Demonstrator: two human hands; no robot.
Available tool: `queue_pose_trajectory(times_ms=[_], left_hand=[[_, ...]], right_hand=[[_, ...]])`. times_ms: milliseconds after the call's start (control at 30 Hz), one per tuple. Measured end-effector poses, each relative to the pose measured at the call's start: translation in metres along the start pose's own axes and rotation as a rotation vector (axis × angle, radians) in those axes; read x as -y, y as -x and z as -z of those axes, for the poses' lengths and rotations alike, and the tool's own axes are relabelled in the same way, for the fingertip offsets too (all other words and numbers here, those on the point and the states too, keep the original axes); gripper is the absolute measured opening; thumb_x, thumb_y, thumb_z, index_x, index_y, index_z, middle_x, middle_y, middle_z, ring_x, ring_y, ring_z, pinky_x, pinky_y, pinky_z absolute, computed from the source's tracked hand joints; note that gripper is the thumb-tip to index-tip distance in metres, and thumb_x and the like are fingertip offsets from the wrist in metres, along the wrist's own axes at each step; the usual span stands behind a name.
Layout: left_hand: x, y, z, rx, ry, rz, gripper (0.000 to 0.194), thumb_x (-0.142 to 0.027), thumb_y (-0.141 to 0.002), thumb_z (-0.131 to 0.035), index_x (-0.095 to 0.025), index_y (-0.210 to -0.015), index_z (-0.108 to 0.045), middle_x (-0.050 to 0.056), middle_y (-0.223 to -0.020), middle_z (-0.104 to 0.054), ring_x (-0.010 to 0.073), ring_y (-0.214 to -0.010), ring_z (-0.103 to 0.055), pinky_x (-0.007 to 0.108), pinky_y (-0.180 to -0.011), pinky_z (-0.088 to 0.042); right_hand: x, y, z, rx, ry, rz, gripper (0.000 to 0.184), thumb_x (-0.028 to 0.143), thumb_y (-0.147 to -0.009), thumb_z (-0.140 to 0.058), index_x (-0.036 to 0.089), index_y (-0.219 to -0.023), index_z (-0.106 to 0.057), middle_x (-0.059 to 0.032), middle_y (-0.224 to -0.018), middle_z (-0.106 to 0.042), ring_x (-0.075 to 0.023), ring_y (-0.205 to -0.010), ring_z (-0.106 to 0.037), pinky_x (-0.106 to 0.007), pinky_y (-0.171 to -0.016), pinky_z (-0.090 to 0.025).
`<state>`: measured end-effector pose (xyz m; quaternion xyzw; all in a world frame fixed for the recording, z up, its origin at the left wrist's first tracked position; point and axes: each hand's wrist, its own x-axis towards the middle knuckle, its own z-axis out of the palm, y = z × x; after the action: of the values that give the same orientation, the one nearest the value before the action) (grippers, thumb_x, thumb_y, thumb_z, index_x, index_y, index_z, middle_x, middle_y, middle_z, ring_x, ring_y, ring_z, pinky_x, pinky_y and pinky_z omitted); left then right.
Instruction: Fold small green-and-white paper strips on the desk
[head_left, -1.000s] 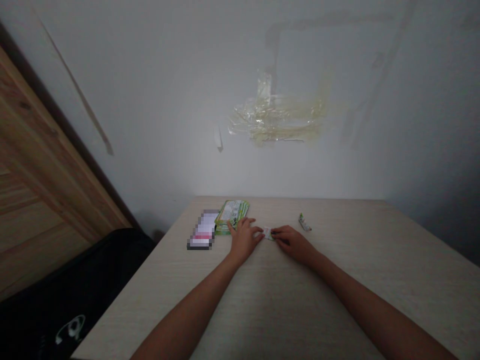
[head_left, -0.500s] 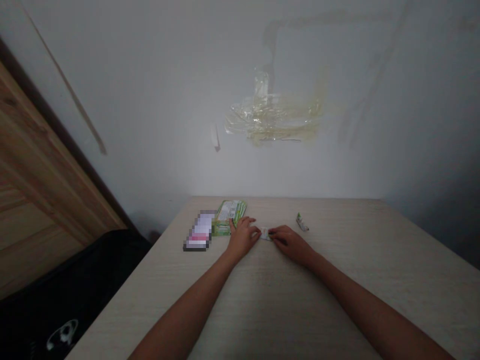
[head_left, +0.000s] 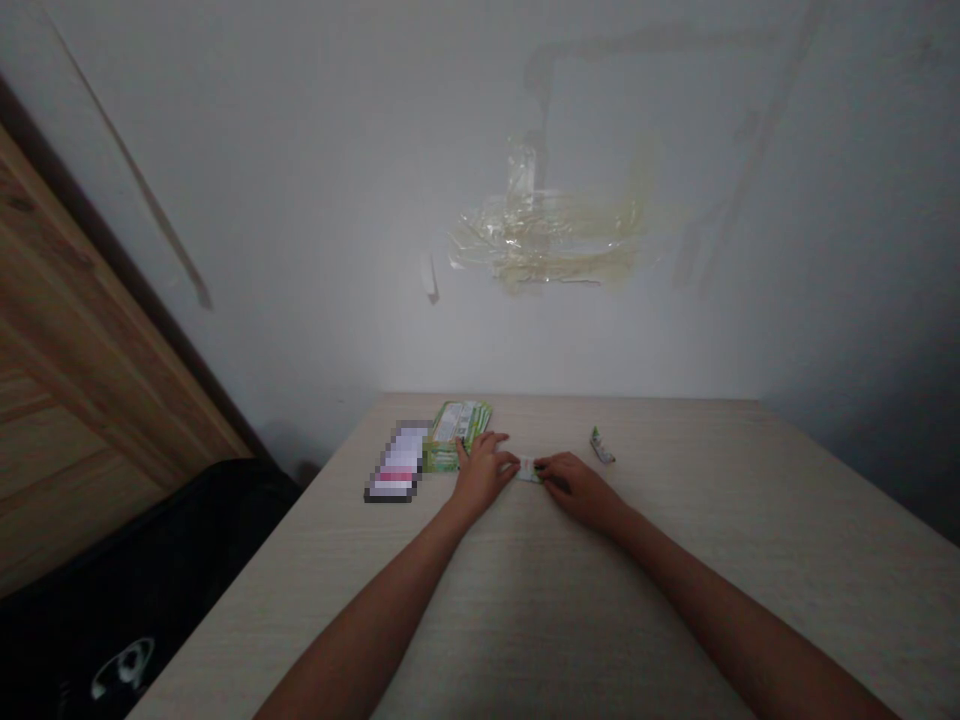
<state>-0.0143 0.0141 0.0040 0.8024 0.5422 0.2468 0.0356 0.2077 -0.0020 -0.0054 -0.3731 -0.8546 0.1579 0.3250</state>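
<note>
A small packet lies on the table; the right hand pinches one end; the left hand touches the other, pinch unclear; folding seems underway; next calls for steady holding.

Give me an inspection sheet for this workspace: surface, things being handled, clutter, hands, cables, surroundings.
Surface: pale wood-grain table, against a wall.
Things handled: small white-and-green piece between the hands; green-and-white packets stacked beyond the left hand.
Clutter: pixelated flat object left of the packets; small printed scrap beyond the right hand.
Hands: fingertips of both at the piece; grip unclear.
Cables: nothing seen.
Surroundings: clear tape on the wall; wooden panel and black item at left.
</note>
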Motion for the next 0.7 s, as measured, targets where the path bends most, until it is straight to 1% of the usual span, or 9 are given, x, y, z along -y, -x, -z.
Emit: queue_pose_trajectory(times_ms=[200, 400, 567, 700], left_hand=[[-0.0001, -0.0003, -0.0002, 0.001, -0.011, 0.015, 0.012, -0.037, -0.085, -0.064, -0.036, -0.092, -0.073, -0.001, -0.138, -0.053, 0.0294, -0.135, -0.036, 0.073, -0.108, -0.002], [0.0, -0.0014, -0.0023, -0.008, 0.021, 0.015, 0.01, -0.034, -0.085, -0.065, -0.034, -0.09, -0.074, 0.0, -0.136, -0.055, 0.0278, -0.133, -0.037, 0.073, -0.108, -0.001], [-0.0005, -0.0021, -0.0013, -0.013, 0.032, 0.047, 0.009, -0.035, -0.083, -0.067, -0.034, -0.089, -0.074, 0.001, -0.136, -0.055, 0.0275, -0.133, -0.039, 0.073, -0.108, -0.001], [-0.0011, -0.0019, 0.0, -0.011, 0.019, 0.032, 0.011, -0.035, -0.083, -0.066, -0.036, -0.09, -0.074, -0.001, -0.138, -0.053, 0.0288, -0.134, -0.036, 0.072, -0.109, 0.0]], right_hand=[[-0.001, -0.0006, 0.0002, 0.008, -0.002, 0.005, 0.023, 0.012, -0.086, -0.054, 0.02, -0.103, -0.068, -0.0094, -0.113, -0.068, -0.0217, -0.109, -0.058, -0.041, -0.098, -0.046], [0.0004, 0.0, 0.001, 0.014, 0.013, -0.007, 0.023, 0.014, -0.087, -0.054, 0.02, -0.105, -0.067, -0.009, -0.115, -0.067, -0.0218, -0.11, -0.057, -0.041, -0.099, -0.045], [0.0009, 0.0012, 0.0008, 0.02, 0.014, -0.01, 0.026, 0.014, -0.088, -0.053, 0.02, -0.11, -0.066, -0.0088, -0.117, -0.066, -0.022, -0.111, -0.056, -0.041, -0.1, -0.045], [0.0018, 0.0012, 0.001, 0.023, 0.017, -0.018, 0.028, 0.015, -0.088, -0.053, 0.02, -0.112, -0.065, -0.0091, -0.117, -0.067, -0.0218, -0.111, -0.056, -0.041, -0.1, -0.045]])
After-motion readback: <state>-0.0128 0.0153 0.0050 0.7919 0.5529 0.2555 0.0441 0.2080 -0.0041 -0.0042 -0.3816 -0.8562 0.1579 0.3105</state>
